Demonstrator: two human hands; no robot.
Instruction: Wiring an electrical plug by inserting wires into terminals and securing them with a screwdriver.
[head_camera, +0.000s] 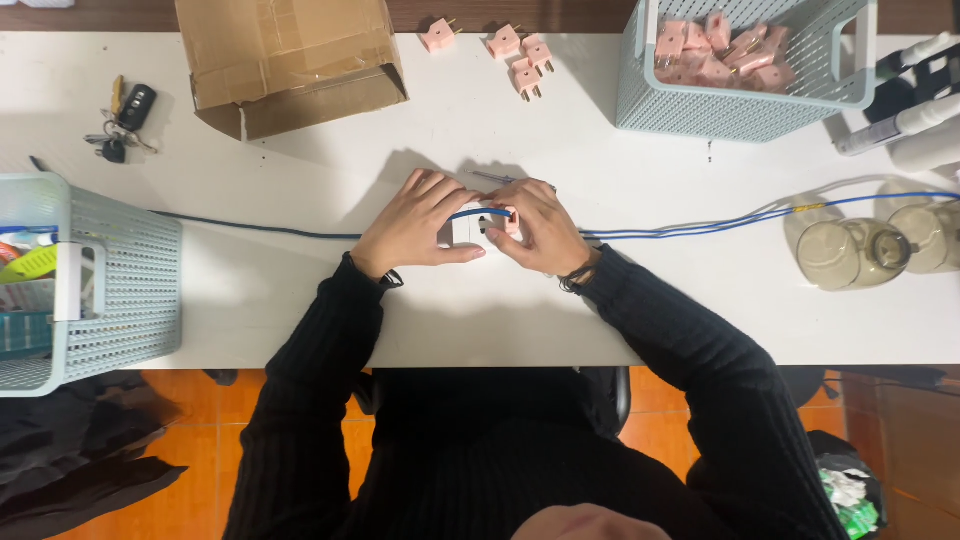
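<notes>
Both hands met at the middle of the white counter (300, 290). The left hand (415, 225) curled around a small white block (465, 230), thumb along its near edge. The right hand (535, 230) pinched a pink plug (511, 222) against the block's right side. A blue wire (480, 212) arched between the two hands just above the block; its ends were hidden by fingers, so whether it was already seated could not be told. A thin metal tool, probably a screwdriver (500, 179), lay on the counter just behind the hands, touched by neither.

Judged mid-assembly on one piece: parts brought together and held, fastening apparently not finished, since the tool lay idle.

Stock nearby: a pale basket (740, 110) at upper right held a heap of pink plugs; four loose pink plugs (520, 55) lay on the far edge of the counter, well apart from the hands. Blue cable (720, 222) ran off to the right and a darker length to the left. Many pieces seemed left. No finished pile could be made out.

Elsewhere: open cardboard box (295, 60), keys (125, 120), second basket (120, 280) at left, glass jars (850, 255) at right.
</notes>
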